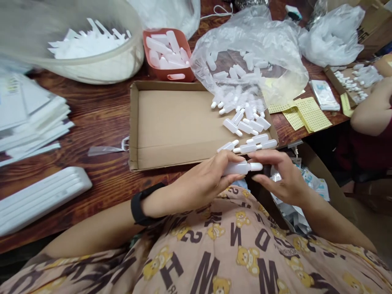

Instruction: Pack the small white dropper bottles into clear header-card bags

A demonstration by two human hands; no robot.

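Note:
My left hand (203,177), with a black band on its wrist, is closed around a small translucent white bottle (239,168). The bottle lies sideways, its narrow white cap pointing right. Around that cap end, my right hand (283,175) has thumb and forefinger spread apart, with a gap visible between them and the cap. Just beyond my hands, a shallow cardboard tray (171,122) holds several similar capped bottles (247,128) along its right side.
A clear plastic bag (275,41) of bottles covers the tray's back right. Behind stand an orange bin (157,73) and a large tub (122,61) of white strips. Yellow label sheets (312,114) lie right. A co-worker's arm (372,106) is at far right.

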